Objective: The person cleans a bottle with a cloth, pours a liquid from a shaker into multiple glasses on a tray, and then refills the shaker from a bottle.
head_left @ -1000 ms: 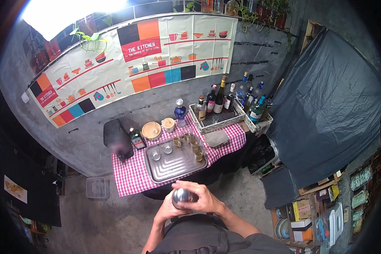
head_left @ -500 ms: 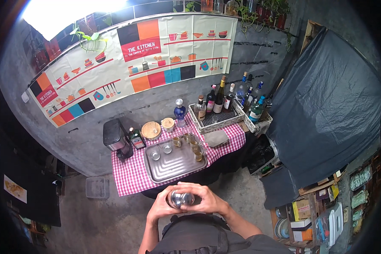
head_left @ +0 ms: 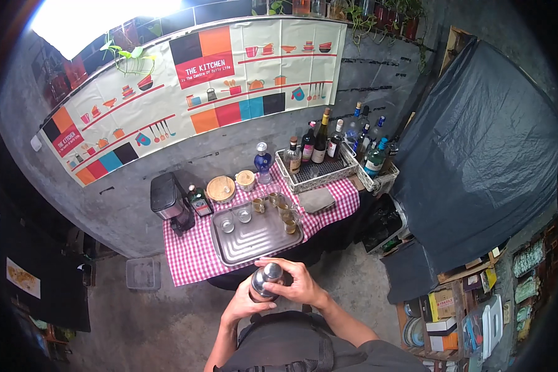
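A shiny metal cocktail shaker (head_left: pixel 266 278) is held close in front of my body, its domed top facing up and tilted a little. My left hand (head_left: pixel 244 302) wraps round its lower body, while the fingers of my right hand (head_left: pixel 299 283) close on the upper part from the right. Just beyond my hands lies a metal tray (head_left: pixel 254 239) on a red-checked cloth (head_left: pixel 183 265). Two clear glasses (head_left: pixel 227 225) stand on its left side, and several glass mugs (head_left: pixel 289 224) with amber-brown contents on its right.
Behind the tray are a black coffee maker (head_left: pixel 169 197), a dark bottle (head_left: pixel 199 201), two wooden-lidded containers (head_left: pixel 221 189) and a blue bottle (head_left: pixel 263 162). Bottles fill a wicker basket (head_left: pixel 319 178) and a second basket (head_left: pixel 381 181). A plastic bin (head_left: pixel 142 274) sits on the floor at left.
The shaker has tilted and its cap has risen slightly toward the tray. My right hand has shifted up and round the top; my left hand has slid lower on the body.
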Tool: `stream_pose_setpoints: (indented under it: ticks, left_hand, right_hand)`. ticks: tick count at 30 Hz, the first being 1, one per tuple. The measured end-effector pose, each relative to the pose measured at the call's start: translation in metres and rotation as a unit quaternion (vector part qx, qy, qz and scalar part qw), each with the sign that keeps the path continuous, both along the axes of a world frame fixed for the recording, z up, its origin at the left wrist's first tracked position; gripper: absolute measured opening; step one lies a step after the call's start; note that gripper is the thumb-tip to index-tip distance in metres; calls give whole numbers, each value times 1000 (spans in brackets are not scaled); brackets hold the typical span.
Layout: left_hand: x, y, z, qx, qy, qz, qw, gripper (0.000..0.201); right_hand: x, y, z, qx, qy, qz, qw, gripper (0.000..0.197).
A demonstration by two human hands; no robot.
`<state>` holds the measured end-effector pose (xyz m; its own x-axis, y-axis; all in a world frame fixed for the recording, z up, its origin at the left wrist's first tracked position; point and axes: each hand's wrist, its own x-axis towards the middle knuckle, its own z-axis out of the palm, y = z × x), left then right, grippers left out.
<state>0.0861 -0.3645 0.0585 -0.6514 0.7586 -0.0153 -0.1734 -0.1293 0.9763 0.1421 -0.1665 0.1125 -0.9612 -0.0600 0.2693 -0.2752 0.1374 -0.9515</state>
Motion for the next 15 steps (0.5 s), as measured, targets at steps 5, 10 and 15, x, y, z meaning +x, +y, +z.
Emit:
stream_pose_setpoints:
  ticks: [5, 10, 15]
  left_hand:
    - [-5, -10, -3, -71, 94, -17, 993, 75]
    - [2, -2, -2, -11, 21, 18, 1000, 78]
    - [-5, -10, -14, -39, 34, -9, 999, 79]
  right_hand:
    - [8, -2, 3, 86, 94, 83, 988, 56]
    - [4, 5, -1, 2, -7, -7, 1000, 57]
    - [8, -3, -1, 60, 55, 80, 993, 57]
